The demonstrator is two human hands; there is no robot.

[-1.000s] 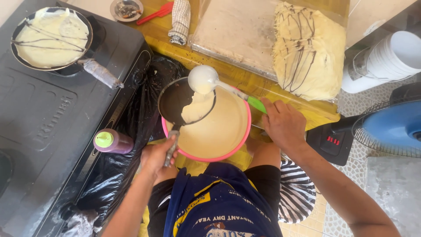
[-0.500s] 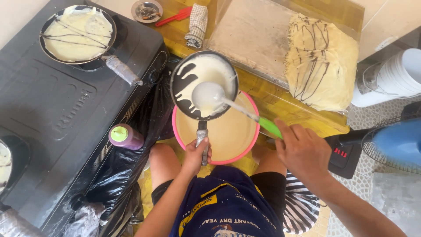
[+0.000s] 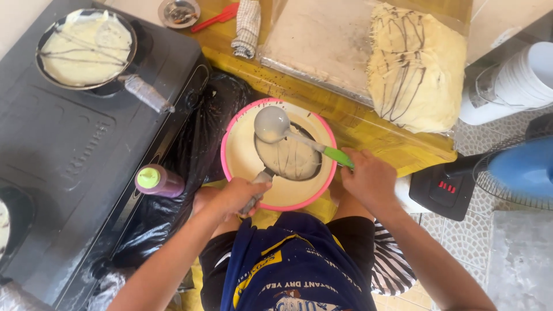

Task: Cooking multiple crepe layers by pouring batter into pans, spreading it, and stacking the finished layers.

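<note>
Small pan (image 3: 291,155) over pink bowl (image 3: 242,126), left hand (image 3: 239,196) gripping handle, right hand (image 3: 371,178) holding ladle (image 3: 273,124)

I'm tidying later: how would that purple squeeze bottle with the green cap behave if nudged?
The purple squeeze bottle with the green cap lies on its side at the black stove's edge, so it would probably roll. It looks plastic, likely light and not fragile.

bright, even daylight fills the frame, strongest at the upper right. shadows are soft. edges bend slightly; focus is sharp.
</note>
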